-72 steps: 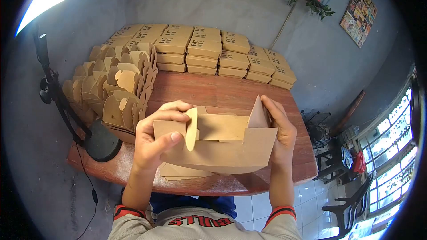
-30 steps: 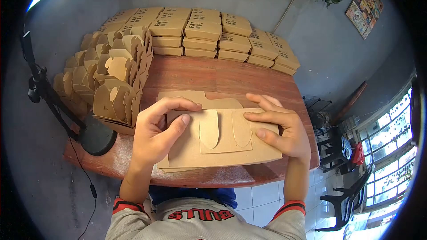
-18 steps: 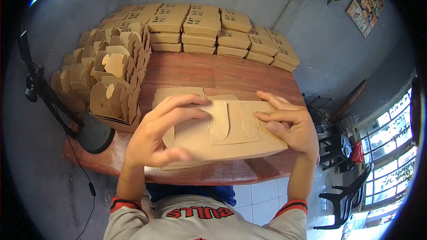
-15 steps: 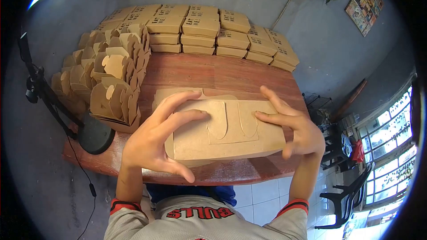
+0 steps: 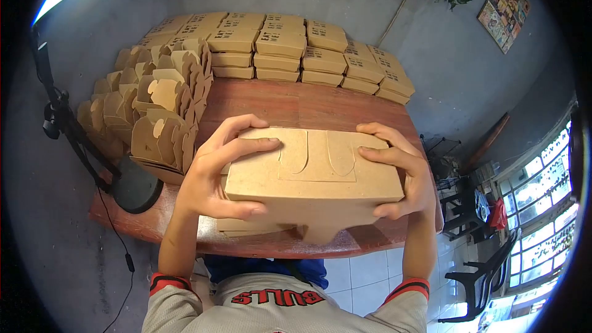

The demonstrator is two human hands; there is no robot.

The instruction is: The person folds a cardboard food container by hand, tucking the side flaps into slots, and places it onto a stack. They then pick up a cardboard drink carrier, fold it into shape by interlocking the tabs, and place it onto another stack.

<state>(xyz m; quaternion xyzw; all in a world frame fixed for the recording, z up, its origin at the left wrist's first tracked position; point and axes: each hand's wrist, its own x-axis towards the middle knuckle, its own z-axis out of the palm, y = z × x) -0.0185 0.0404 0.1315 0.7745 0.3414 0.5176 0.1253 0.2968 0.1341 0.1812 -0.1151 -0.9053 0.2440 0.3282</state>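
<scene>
A brown cardboard box (image 5: pixel 314 166) is held between both hands above the near part of the wooden table, its face with two curved cut flaps turned up. My left hand (image 5: pixel 219 169) grips its left end, fingers on top and thumb against the front side. On the right end, my right hand (image 5: pixel 404 169) has the same kind of grip. A tab hangs below the box's front side. Beneath the box, more flat cardboard (image 5: pixel 246 227) lies on the table, mostly hidden.
Closed boxes printed "EAT ME!" (image 5: pixel 280 43) are stacked along the table's back edge. Open-topped cardboard boxes (image 5: pixel 161 139) crowd the left side. A black lamp base (image 5: pixel 137 186) stands at the left edge of the table (image 5: pixel 259 102). A black chair (image 5: pixel 478 283) is at the right.
The box has been raised and tilted, so its front side and a hanging tab now show. Both hands have closed round its ends, with the thumbs now against the front.
</scene>
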